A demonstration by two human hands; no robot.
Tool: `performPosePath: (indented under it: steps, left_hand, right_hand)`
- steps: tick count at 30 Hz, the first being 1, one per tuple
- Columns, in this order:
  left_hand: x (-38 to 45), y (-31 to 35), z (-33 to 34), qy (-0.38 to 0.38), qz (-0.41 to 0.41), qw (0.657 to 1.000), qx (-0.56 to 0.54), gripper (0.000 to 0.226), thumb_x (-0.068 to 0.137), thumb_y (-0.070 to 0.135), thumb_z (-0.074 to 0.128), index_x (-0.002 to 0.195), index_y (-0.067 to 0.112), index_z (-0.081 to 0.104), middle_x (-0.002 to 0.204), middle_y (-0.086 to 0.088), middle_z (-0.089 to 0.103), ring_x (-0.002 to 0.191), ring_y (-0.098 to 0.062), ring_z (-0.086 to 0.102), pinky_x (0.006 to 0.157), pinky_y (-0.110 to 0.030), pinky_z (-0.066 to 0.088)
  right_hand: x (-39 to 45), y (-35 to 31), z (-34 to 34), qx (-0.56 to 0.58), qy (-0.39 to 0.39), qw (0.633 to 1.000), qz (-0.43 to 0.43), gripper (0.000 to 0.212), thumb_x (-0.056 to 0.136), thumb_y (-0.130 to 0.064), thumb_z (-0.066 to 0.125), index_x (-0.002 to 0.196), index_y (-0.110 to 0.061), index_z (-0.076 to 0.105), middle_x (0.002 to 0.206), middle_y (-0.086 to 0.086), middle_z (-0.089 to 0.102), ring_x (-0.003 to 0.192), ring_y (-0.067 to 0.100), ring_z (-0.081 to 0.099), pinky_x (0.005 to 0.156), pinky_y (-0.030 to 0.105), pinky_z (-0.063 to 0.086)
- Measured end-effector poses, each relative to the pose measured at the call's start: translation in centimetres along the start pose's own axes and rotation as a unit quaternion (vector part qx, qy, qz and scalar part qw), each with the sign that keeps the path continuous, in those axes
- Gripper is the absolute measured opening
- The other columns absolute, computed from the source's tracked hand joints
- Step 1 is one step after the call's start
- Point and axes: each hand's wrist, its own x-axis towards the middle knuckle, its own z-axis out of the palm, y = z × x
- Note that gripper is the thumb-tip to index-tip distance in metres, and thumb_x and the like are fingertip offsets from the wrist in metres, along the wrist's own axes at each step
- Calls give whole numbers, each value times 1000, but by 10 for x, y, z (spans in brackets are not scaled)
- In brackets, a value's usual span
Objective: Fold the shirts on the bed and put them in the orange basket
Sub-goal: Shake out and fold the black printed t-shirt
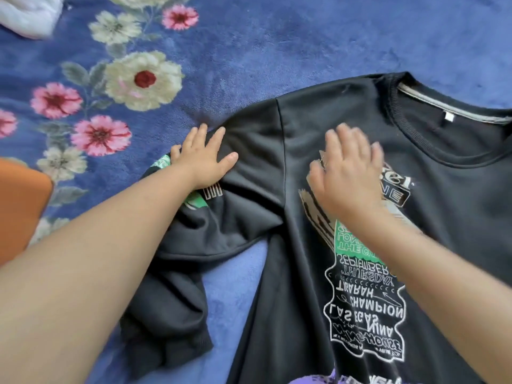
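My 2 hands lay flat, fingers spread: left hand [203, 159] pressed the black shirt [318, 245] sleeve, right hand [349, 173], apparently blurred, its chest.

The black short-sleeved T-shirt [346, 120] is a smooth, matt knit cloth with a ribbed collar and flat printed lettering in white, green and purple on its front. The blue flower-patterned bed cover [249, 45] under it is a soft, plush, fuzzy fabric with a faint sheen. The orange basket [19, 206] at the left edge looks smooth and matt. The white bundle [27, 12] looks like soft cloth.
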Motion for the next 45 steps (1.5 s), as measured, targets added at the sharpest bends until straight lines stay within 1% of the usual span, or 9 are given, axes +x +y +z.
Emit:
performPosePath:
  steps: [5,11,16,23,28,34,38,41,45]
  left_hand:
    - [-43,-31,-21,175,-77,980,-50,53,96,40,39,143,18,29,126,-20,52,116,-40,48,82,-42,39]
    - [-100,-85,9,38,-198,955,-216,60,85,59,49,108,4,58,114,-20,60,105,-30,59,82,-34,46]
    - [-145,-88,33,-110,-142,771,-611,11,90,6,54,88,15,59,77,8,72,57,-3,65,54,-18,53]
    - [-149,-59,-24,23,-179,633,-753,16,86,3,47,76,14,53,47,3,60,46,-12,58,48,-17,48]
    - [-153,-12,-99,-80,-53,707,-700,15,84,6,47,72,9,54,48,-1,59,44,-13,57,48,-16,48]
    - [-154,139,-127,-253,109,727,-629,9,81,11,57,74,13,52,56,-1,60,48,-11,57,49,-15,47]
    - [-147,216,-103,-313,143,741,-576,35,97,24,44,131,19,39,122,-13,57,108,-21,59,93,-29,46]
    - [-128,218,-72,-231,146,834,-480,45,95,21,50,138,13,37,123,-8,55,114,-19,54,91,-27,41]
    - [-105,174,-18,-26,178,982,-53,48,85,26,61,129,15,48,124,-5,53,117,-23,47,95,-32,39]
  right_hand:
    - [-75,-47,13,51,-33,996,-64,57,83,-38,36,120,-2,60,126,22,56,115,41,54,88,63,40]
    - [-105,-55,30,82,-177,981,-3,81,79,-51,9,146,-7,22,154,14,15,142,31,17,113,50,9]
    - [-107,-52,31,119,-232,965,25,65,94,-46,20,149,-18,-1,156,2,-12,144,17,-10,113,38,-10]
    - [-126,-26,-2,394,-278,870,101,49,99,-13,37,146,-14,22,147,-8,24,135,2,20,108,13,10]
    - [-140,8,-33,574,-223,724,310,31,99,-8,34,125,-6,51,103,4,65,92,10,64,81,19,51]
    - [-167,91,-83,641,-70,635,426,44,94,5,31,73,-9,68,60,1,70,53,9,66,52,17,53]
    - [-186,142,-97,660,27,564,495,52,92,4,29,63,-11,69,58,2,69,52,10,66,52,17,53]
    - [-190,168,-93,619,45,577,530,26,100,-20,33,91,-14,56,63,-2,69,57,7,65,54,19,53]
    - [-181,181,-76,495,-12,681,539,44,94,-39,47,129,-13,43,117,4,54,100,17,55,85,32,46]
